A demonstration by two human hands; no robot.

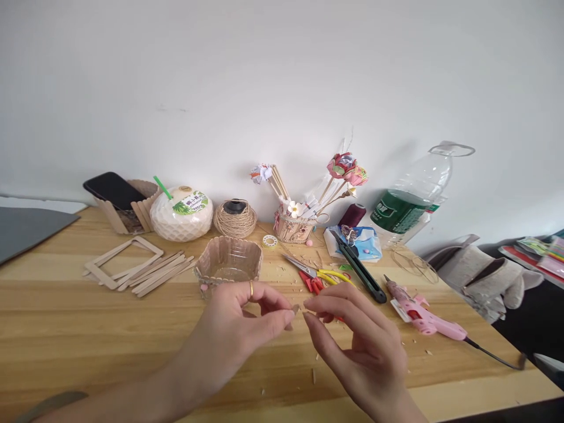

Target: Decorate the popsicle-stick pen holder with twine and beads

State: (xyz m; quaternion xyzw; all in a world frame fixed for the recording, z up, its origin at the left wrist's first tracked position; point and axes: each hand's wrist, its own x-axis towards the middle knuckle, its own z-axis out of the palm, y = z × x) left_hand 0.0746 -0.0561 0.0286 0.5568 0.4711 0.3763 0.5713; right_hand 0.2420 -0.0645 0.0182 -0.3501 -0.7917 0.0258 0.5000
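Right now the left hand [240, 326] pinches a small piece [296, 308], apparently wooden, between thumb and fingers, above the surface [132, 346] and just in front of the scissors. The right hand [365, 341] faces it, thumb and forefinger curled close together beside the piece; whether they grip any part of it, I cannot tell.

What might go wrong starts with the piece's size: so little of it shows past the fingertips that a loose pinch could let it slip. If it falls, it could get lost among the pale scraps [314, 376] scattered below, which are much the same colour as the wood. Squeezing or bending it too hard could snap it.

The yellow-handled scissors [321, 274] lie just beyond the fingertips, partly over a red tool [311, 283], so a careless reach forward could meet a blade. The cutter [359, 270] is near the right hand too, though I cannot tell whether its blade is out. Farther right, the pink glue gun [425, 314] could burn if hot, and its cord [493, 355] could snag. Near the left hand, the open box [202, 271] could be knocked by a swinging wrist.
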